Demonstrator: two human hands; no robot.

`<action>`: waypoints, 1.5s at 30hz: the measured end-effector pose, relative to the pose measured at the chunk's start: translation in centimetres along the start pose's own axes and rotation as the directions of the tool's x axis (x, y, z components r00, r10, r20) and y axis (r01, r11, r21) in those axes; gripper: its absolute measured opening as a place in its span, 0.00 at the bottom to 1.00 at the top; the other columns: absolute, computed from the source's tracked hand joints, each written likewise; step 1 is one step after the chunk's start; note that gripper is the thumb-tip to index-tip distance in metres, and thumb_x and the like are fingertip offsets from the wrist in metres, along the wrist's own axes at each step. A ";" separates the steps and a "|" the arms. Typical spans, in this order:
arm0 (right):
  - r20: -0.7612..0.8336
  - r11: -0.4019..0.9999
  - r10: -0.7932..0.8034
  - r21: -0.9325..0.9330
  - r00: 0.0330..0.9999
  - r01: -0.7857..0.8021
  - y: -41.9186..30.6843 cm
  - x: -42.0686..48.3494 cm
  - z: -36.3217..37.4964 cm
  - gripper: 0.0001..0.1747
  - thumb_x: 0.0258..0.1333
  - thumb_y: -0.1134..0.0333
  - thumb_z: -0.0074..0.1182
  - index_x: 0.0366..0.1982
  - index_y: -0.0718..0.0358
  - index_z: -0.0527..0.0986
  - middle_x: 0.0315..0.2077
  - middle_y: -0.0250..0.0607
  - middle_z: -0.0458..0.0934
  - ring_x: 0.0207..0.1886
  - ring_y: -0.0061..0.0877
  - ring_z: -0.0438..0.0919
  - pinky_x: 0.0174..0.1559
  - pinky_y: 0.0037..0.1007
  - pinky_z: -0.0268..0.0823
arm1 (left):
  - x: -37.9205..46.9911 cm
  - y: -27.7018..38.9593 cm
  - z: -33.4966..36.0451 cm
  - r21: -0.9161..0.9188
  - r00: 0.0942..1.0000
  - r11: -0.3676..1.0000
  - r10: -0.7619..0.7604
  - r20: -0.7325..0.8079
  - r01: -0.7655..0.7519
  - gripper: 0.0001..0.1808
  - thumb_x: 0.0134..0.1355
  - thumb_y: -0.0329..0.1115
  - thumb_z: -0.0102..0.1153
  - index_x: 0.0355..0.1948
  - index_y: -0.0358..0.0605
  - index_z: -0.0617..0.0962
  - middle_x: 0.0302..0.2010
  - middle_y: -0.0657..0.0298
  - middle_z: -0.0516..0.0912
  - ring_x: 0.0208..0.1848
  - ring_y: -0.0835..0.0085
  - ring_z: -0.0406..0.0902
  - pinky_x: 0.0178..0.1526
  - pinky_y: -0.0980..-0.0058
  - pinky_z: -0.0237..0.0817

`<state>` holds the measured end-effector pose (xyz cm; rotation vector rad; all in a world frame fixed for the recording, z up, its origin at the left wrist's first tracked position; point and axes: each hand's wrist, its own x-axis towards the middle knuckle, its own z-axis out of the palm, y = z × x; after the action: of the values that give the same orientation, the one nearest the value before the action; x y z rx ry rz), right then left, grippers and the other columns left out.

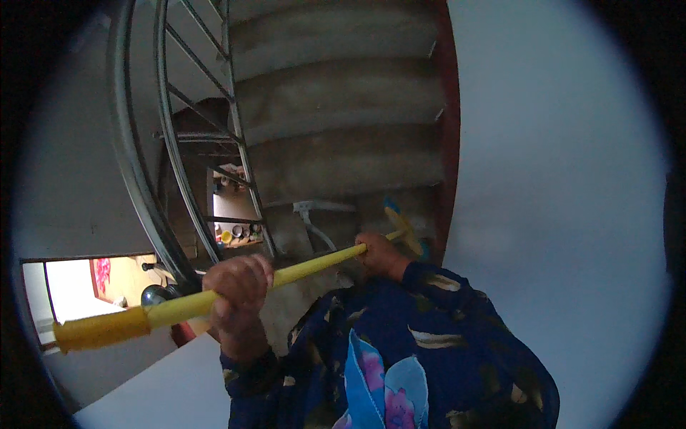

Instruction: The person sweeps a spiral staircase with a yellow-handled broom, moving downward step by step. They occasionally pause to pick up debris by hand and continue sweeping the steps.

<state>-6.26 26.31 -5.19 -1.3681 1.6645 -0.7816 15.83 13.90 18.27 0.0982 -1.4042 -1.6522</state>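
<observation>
A long yellow handle (313,265) runs slantwise across the view in front of my body. My left hand (238,300) is closed around it near its orange ribbed end grip (102,328) at the lower left. Farther along, my right hand (380,256) grips the same handle at the right of centre. Past my right hand the handle meets a yellow head with blue ends (405,230), low over the stairs; the dim light hides what kind of head it is.
Concrete stairs (343,102) fill the top centre, with a metal railing (174,139) at their left. A dark red skirting (450,128) and a pale wall (546,161) border the right. A white bracket-like object (321,206) lies near the lower steps.
</observation>
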 end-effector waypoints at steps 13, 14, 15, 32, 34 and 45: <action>-0.465 0.923 -0.374 -0.105 0.802 0.370 -7.1 2.6 -3.8 0.17 0.46 0.64 0.59 0.39 0.63 0.73 0.34 0.49 0.76 0.37 0.46 0.74 0.40 0.38 0.67 | -1.5 -14.1 1.6 0.247 0.947 0.915 -0.313 -0.071 0.320 0.21 0.60 0.45 0.56 0.47 0.42 0.73 0.46 0.59 0.73 0.50 0.69 0.70 0.55 0.68 0.59; -0.492 0.939 -0.341 -0.141 0.801 0.313 -7.3 2.8 -4.7 0.16 0.49 0.64 0.58 0.40 0.62 0.72 0.34 0.47 0.76 0.38 0.43 0.75 0.40 0.36 0.67 | -1.6 -14.6 0.7 0.239 0.956 0.925 -0.289 -0.055 0.294 0.25 0.59 0.45 0.58 0.53 0.42 0.70 0.51 0.58 0.72 0.54 0.66 0.69 0.58 0.66 0.58; -0.502 0.956 -0.293 -0.156 0.814 0.247 -7.1 2.9 -6.2 0.15 0.52 0.65 0.57 0.41 0.62 0.72 0.34 0.45 0.76 0.39 0.39 0.75 0.41 0.34 0.67 | -1.8 -15.4 -0.2 0.225 0.964 0.938 -0.264 -0.029 0.264 0.31 0.58 0.44 0.59 0.59 0.42 0.67 0.56 0.56 0.70 0.58 0.64 0.67 0.61 0.64 0.56; -0.658 0.938 -0.024 0.245 0.752 0.245 -2.7 -5.1 -17.3 0.06 0.56 0.75 0.50 0.37 0.61 0.69 0.35 0.34 0.68 0.35 0.19 0.69 0.40 0.23 0.65 | -14.4 -33.9 -10.8 0.062 0.491 0.541 -0.702 -0.515 0.839 0.25 0.49 0.42 0.62 0.45 0.36 0.77 0.44 0.52 0.79 0.46 0.60 0.77 0.46 0.64 0.67; -0.652 0.952 -0.054 0.194 0.756 0.236 -2.8 -5.1 -17.5 0.06 0.56 0.75 0.50 0.37 0.62 0.69 0.35 0.34 0.69 0.35 0.19 0.69 0.39 0.23 0.65 | -14.4 -31.3 -9.3 0.220 0.477 0.436 -0.667 -0.572 0.873 0.28 0.49 0.44 0.63 0.47 0.36 0.76 0.43 0.52 0.79 0.45 0.60 0.77 0.45 0.64 0.67; -0.631 0.941 -0.093 0.197 0.770 0.274 -2.3 -4.7 -17.4 0.06 0.56 0.76 0.48 0.37 0.62 0.69 0.34 0.34 0.69 0.34 0.19 0.69 0.39 0.24 0.65 | -23.1 -17.7 1.5 0.335 0.306 0.068 -0.602 -0.738 0.940 0.26 0.47 0.44 0.67 0.42 0.35 0.77 0.36 0.52 0.82 0.39 0.58 0.80 0.42 0.63 0.69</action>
<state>-20.22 29.76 5.89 -1.1450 1.8082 -1.6607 17.59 28.97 -6.61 2.0354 -1.6729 -1.4802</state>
